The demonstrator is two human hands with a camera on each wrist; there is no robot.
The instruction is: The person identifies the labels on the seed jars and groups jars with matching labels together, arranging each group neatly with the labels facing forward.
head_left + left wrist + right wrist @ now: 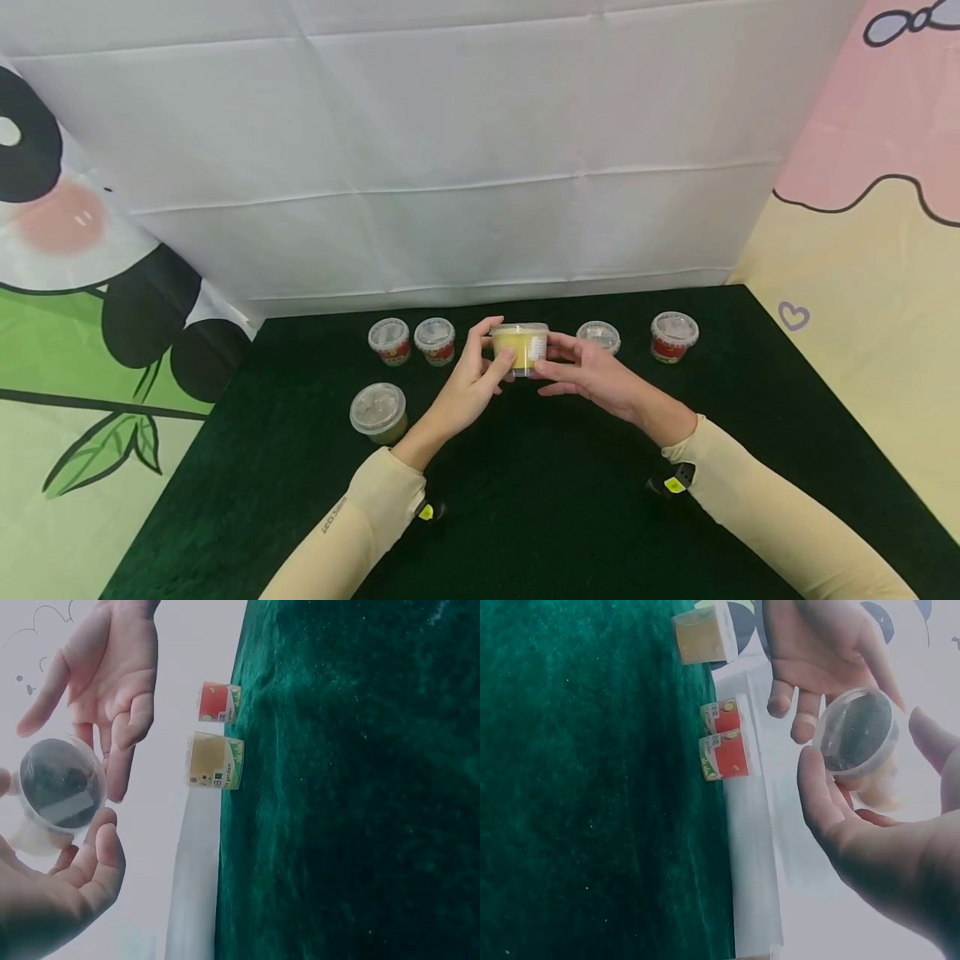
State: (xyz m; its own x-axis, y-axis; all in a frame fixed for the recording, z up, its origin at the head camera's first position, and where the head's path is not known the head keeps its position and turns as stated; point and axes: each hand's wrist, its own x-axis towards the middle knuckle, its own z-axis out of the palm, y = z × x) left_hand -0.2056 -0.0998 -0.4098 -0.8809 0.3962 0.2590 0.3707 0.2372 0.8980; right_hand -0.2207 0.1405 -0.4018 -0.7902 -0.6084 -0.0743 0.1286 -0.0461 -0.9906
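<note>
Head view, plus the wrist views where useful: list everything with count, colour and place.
Held tub: 1, yellow, clear lid, centre
Paired tubs: 2, red labels, back left
Half-hidden tub: 1, yellowish in the left wrist view, back right
Single tub: 1, red label, farthest right
Front tub: 1, dull yellowish, nearest on the left
Tablecloth: 1, dark green, under the standing tubs
Backdrop: 1, white, behind the table
Cartoon panels: 2, green-white-black at left, pink-yellow at right
Wrist bands: 2, black with yellow patches
Sleeves: 2, pale yellow, both arms
Left hand: 1, thumb over the held tub's front
Right hand: 1, at the held tub's right side
</note>
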